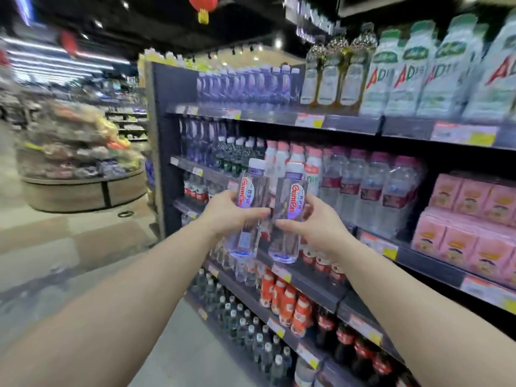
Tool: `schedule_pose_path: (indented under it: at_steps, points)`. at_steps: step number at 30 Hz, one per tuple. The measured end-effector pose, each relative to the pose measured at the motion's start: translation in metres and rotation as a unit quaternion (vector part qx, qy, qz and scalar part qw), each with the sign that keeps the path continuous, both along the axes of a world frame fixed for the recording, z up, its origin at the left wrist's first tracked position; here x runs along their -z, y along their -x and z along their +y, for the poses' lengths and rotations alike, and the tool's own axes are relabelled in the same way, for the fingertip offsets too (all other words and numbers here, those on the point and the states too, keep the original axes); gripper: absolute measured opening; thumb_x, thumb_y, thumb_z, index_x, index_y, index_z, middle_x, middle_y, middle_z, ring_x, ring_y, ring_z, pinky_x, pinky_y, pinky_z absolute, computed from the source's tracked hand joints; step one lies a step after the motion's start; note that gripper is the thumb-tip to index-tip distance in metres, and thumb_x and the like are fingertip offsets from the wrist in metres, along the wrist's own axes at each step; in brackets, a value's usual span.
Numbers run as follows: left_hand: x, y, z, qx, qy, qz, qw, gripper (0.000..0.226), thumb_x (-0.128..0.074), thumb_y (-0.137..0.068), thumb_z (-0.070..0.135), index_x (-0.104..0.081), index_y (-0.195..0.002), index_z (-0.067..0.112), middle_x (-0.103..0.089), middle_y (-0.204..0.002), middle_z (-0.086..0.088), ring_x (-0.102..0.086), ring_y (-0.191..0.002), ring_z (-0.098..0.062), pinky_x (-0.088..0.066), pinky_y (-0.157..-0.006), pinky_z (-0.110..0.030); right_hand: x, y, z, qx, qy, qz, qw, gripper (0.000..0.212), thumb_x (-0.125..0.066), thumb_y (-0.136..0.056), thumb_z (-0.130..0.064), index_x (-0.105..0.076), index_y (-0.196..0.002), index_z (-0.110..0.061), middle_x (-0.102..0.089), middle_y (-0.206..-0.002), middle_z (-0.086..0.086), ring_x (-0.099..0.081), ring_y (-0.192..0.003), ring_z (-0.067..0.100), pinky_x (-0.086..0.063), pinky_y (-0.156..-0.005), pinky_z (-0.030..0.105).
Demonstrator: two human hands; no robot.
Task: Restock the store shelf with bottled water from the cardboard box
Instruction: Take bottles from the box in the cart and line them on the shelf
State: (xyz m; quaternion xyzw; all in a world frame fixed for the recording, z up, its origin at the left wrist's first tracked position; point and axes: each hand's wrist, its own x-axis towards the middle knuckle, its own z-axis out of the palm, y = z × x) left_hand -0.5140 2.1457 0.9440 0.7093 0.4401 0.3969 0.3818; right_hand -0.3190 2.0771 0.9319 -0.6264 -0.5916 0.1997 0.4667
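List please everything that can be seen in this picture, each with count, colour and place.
water bottles in hand: two, clear with pale purple caps, held upright side by side before the shelves
matching water bottles: a row, count unclear, top shelf at left
white bottles with green caps: several, top shelf at right
shrink-wrapped water packs: clear with dark red labels, second shelf
pink cartons: many, right side
orange bottles: about five, lower shelf
dark cola bottles: several, red labels, bottom right
red lantern: one, ceiling
round display stand: one, blurred, aisle at left
left hand: grips the left bottle
right hand: grips the right bottle
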Motion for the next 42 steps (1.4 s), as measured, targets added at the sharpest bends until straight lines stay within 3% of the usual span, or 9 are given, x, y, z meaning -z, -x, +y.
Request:
schedule_pose_path:
  at_steps: [4, 8, 11, 16, 23, 28, 31, 35, 42]
  points:
    - [-0.042, -0.004, 0.074, -0.018, -0.054, 0.008, 0.998, 0.059, -0.086, -0.061, 0.055, -0.052, -0.100, 0.026, -0.064, -0.087, 0.014, -0.068, -0.073, -0.004, -0.047, -0.057, -0.020, -0.045, -0.008, 0.075, -0.008, -0.065, -0.019, 0.998, 0.056, -0.087, -0.065, -0.039, -0.060, -0.112, -0.026, -0.069, -0.092, -0.010, -0.063, -0.078, -0.004, -0.049, -0.069, 0.014]
    - [-0.092, -0.014, 0.151, -0.034, -0.078, -0.023, 0.996, 0.060, -0.084, -0.054, 0.062, -0.064, -0.095, 0.023, -0.071, -0.079, 0.011, -0.066, -0.063, -0.003, -0.045, -0.054, -0.022, -0.095, -0.016, 0.151, 0.012, -0.096, -0.016, 0.995, 0.059, -0.087, -0.062, -0.045, -0.060, -0.111, -0.027, -0.065, -0.088, -0.014, -0.063, -0.078, 0.005, -0.049, -0.067, 0.028]
    - [-0.117, -0.022, 0.201, -0.027, -0.098, -0.036, 0.994, 0.057, -0.083, -0.054, 0.065, -0.065, -0.094, 0.027, -0.074, -0.082, 0.008, -0.068, -0.073, -0.011, -0.045, -0.056, -0.027, -0.123, -0.026, 0.204, 0.006, -0.110, -0.030, 0.993, 0.055, -0.088, -0.061, -0.047, -0.061, -0.106, -0.030, -0.065, -0.074, -0.017, -0.059, -0.058, -0.006, -0.046, -0.058, 0.023]
    - [-0.145, -0.032, 0.275, -0.021, -0.113, -0.069, 0.991, 0.043, -0.084, -0.059, 0.060, -0.059, -0.082, 0.033, -0.069, -0.079, 0.012, -0.063, -0.070, -0.005, -0.040, -0.052, -0.020, -0.156, -0.032, 0.272, 0.029, -0.122, -0.051, 0.991, 0.083, -0.087, -0.059, -0.052, -0.054, -0.129, -0.020, -0.069, -0.113, -0.002, -0.066, -0.097, 0.018, -0.055, -0.085, 0.039]
    - [-0.184, -0.044, 0.391, 0.045, -0.131, -0.104, 0.985, 0.076, -0.083, -0.052, 0.066, -0.062, -0.110, 0.022, -0.073, -0.102, 0.001, -0.068, -0.088, -0.019, -0.048, -0.065, -0.029, -0.212, -0.036, 0.350, 0.081, -0.170, -0.094, 0.978, 0.035, -0.086, -0.065, -0.044, -0.064, -0.089, -0.034, -0.063, -0.056, -0.028, -0.059, -0.052, -0.010, -0.043, -0.047, 0.013]
    - [-0.222, -0.050, 0.479, 0.123, -0.158, -0.116, 0.973, 0.054, -0.085, -0.052, 0.063, -0.068, -0.087, 0.025, -0.078, -0.081, 0.005, -0.070, -0.062, -0.007, -0.045, -0.045, -0.019, -0.254, -0.036, 0.408, 0.161, -0.205, -0.076, 0.963, 0.029, -0.087, -0.067, -0.036, -0.067, -0.087, -0.027, -0.071, -0.071, -0.009, -0.067, -0.067, 0.010, -0.059, -0.057, 0.038]
    - [-0.240, -0.054, 0.524, 0.166, -0.151, -0.120, 0.967, 0.062, -0.085, -0.047, 0.065, -0.065, -0.090, 0.024, -0.078, -0.083, 0.002, -0.065, -0.061, -0.012, -0.039, -0.044, -0.021, -0.271, -0.040, 0.444, 0.203, -0.208, -0.044, 0.956, 0.033, -0.086, -0.070, -0.029, -0.067, -0.095, -0.022, -0.072, -0.081, -0.004, -0.069, -0.070, 0.010, -0.061, -0.056, 0.037]
    - [-0.248, -0.069, 0.570, 0.222, -0.145, -0.125, 0.956, 0.049, -0.088, -0.054, 0.055, -0.069, -0.085, 0.022, -0.078, -0.093, -0.007, -0.073, -0.091, -0.028, -0.049, -0.064, -0.034, -0.270, -0.057, 0.486, 0.274, -0.198, -0.018, 0.941, 0.039, -0.087, -0.069, -0.026, -0.062, -0.100, -0.022, -0.072, -0.094, 0.002, -0.071, -0.084, 0.019, -0.062, -0.067, 0.042]
    - [-0.248, -0.092, 0.610, 0.230, -0.115, -0.113, 0.960, 0.069, -0.080, -0.055, 0.069, -0.064, -0.095, 0.015, -0.076, -0.080, 0.002, -0.058, -0.056, -0.012, -0.043, -0.049, -0.025, -0.249, -0.085, 0.527, 0.365, -0.118, -0.096, 0.919, 0.041, -0.084, -0.070, -0.041, -0.058, -0.099, -0.030, -0.068, -0.092, -0.006, -0.066, -0.082, 0.013, -0.061, -0.066, 0.039]
